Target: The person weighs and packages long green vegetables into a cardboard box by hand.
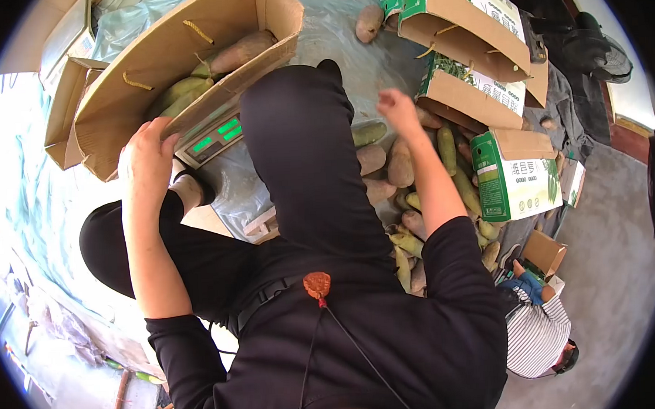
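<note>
My left hand (145,149) is at the near edge of an open cardboard box (131,63), thumb and fingers closed on its rim. Inside the box lie green radishes (181,94) and a brownish radish (242,53). Under it sits a scale (212,142) with lit green digits. Out to the right, my right hand (398,110) hangs over a heap of radishes (399,164), its fingers loosely bent and a little apart. Nothing shows in it, and it appears clear of the radishes below.
Green and white printed cartons (473,23) stand open at the upper right, with another carton (515,174) nearer. A black fan (593,48) is by the wall. At the lower right sits another person in a striped shirt (540,338). Plastic sheeting (333,37) covers the floor ahead.
</note>
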Demonstrator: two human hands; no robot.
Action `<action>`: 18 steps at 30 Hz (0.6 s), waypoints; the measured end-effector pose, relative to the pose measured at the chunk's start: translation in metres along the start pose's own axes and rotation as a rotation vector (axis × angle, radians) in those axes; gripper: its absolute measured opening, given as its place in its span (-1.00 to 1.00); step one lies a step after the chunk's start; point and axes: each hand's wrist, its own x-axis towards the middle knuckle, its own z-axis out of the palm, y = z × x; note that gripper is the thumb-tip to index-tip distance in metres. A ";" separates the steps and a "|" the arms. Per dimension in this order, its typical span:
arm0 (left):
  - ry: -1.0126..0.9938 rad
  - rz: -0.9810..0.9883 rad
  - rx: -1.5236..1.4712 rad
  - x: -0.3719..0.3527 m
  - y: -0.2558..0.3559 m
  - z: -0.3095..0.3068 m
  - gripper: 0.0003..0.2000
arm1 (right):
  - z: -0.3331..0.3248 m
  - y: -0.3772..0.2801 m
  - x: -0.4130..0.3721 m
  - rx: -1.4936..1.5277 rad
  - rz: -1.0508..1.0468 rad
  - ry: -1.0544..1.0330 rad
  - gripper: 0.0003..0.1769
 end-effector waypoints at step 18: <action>-0.034 -0.058 0.003 0.005 0.006 -0.010 -0.78 | 0.122 0.030 -0.042 -0.918 -0.214 -0.364 -0.73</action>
